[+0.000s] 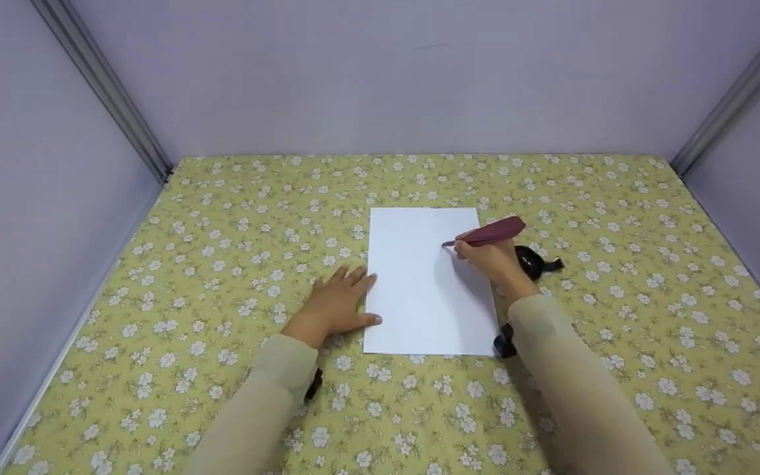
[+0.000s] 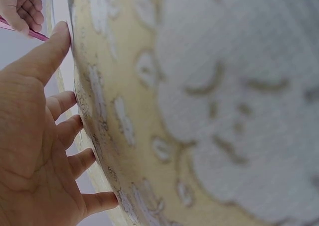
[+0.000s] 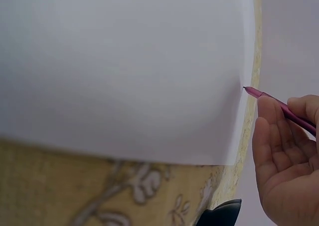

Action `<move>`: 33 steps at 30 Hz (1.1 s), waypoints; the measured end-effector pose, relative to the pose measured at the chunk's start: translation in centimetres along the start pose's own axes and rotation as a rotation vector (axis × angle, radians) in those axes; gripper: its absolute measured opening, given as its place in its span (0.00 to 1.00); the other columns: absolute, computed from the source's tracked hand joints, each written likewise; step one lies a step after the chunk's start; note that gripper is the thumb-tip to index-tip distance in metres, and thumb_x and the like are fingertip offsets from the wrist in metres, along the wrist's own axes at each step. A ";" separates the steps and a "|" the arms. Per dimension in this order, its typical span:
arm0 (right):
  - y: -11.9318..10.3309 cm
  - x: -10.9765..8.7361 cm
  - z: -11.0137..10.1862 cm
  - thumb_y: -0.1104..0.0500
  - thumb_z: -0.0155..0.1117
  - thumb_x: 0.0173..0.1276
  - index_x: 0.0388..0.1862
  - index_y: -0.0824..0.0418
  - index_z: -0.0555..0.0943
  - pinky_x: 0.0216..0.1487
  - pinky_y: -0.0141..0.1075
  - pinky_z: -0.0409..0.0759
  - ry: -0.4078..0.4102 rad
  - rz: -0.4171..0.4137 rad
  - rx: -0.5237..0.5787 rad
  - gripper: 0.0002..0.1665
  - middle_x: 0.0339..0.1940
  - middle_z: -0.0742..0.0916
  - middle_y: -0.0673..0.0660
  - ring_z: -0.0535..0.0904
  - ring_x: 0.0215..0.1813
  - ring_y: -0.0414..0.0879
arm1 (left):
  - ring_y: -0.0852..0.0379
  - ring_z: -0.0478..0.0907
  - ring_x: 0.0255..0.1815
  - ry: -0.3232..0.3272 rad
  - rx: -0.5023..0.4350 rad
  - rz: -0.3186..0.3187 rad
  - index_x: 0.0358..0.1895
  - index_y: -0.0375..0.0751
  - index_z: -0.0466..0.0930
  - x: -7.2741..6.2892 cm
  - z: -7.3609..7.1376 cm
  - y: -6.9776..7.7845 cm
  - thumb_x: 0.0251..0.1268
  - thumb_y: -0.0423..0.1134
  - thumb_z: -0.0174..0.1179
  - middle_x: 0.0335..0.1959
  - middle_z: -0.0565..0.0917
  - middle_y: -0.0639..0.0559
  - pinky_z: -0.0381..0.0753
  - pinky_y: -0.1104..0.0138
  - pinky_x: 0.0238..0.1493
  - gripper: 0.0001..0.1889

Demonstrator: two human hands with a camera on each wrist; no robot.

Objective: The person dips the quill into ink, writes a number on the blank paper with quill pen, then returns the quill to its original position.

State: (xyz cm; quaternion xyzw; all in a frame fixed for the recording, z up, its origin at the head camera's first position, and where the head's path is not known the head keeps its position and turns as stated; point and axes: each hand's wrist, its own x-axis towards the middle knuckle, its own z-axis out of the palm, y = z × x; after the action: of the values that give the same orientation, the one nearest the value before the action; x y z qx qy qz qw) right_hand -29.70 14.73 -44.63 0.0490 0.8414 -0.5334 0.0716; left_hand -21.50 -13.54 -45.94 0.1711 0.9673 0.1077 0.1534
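Observation:
A white sheet of paper (image 1: 406, 284) lies upright on the flowered tablecloth, and no marks show on it. My right hand (image 1: 493, 260) pinches a maroon feather-shaped pen (image 1: 500, 231) between thumb and fingers. In the right wrist view the pen's dark tip (image 3: 244, 88) is at the paper's surface; whether it touches cannot be told. My left hand (image 1: 337, 303) rests with fingers spread at the paper's left edge, thumb and a fingertip on or at that edge. In the left wrist view its fingertips (image 2: 102, 200) press on the cloth.
A glossy black rounded object with a short stem (image 1: 530, 262) stands just right of my right hand, partly hidden by it. Black wrist-camera parts (image 1: 505, 342) show under the right sleeve. Pale walls (image 1: 380, 86) enclose the tablecloth (image 1: 254, 218) at the back and sides.

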 end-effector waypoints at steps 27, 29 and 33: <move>0.2 -1.3 0.6 0.58 0.67 0.64 0.48 0.67 0.84 0.44 0.39 0.81 -0.130 -0.032 0.047 0.17 0.33 0.88 0.56 0.83 0.36 0.44 | 0.45 0.38 0.76 -0.005 0.015 -0.014 0.77 0.55 0.49 0.0 0.2 0.0 0.61 0.67 0.52 0.77 0.45 0.53 0.45 0.38 0.67 0.44; 0.1 -1.3 0.6 0.58 0.66 0.65 0.47 0.67 0.84 0.44 0.39 0.81 -0.140 -0.031 0.022 0.16 0.33 0.88 0.55 0.83 0.37 0.44 | 0.45 0.38 0.76 -0.007 0.018 -0.016 0.77 0.54 0.48 0.0 0.2 0.1 0.62 0.67 0.52 0.77 0.45 0.53 0.45 0.38 0.67 0.44; 0.1 -1.5 0.8 0.57 0.66 0.65 0.47 0.65 0.84 0.43 0.38 0.80 -0.154 -0.021 -0.014 0.15 0.34 0.88 0.55 0.83 0.38 0.44 | 0.45 0.38 0.76 -0.006 0.026 -0.021 0.77 0.54 0.49 0.0 0.2 0.2 0.62 0.67 0.52 0.77 0.46 0.53 0.45 0.38 0.67 0.44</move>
State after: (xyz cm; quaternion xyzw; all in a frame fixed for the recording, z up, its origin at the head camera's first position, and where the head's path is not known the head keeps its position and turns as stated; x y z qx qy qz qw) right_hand -28.19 14.01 -44.81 -0.0015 0.8375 -0.5305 0.1310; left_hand -21.39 -13.37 -46.08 0.1632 0.9699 0.0930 0.1552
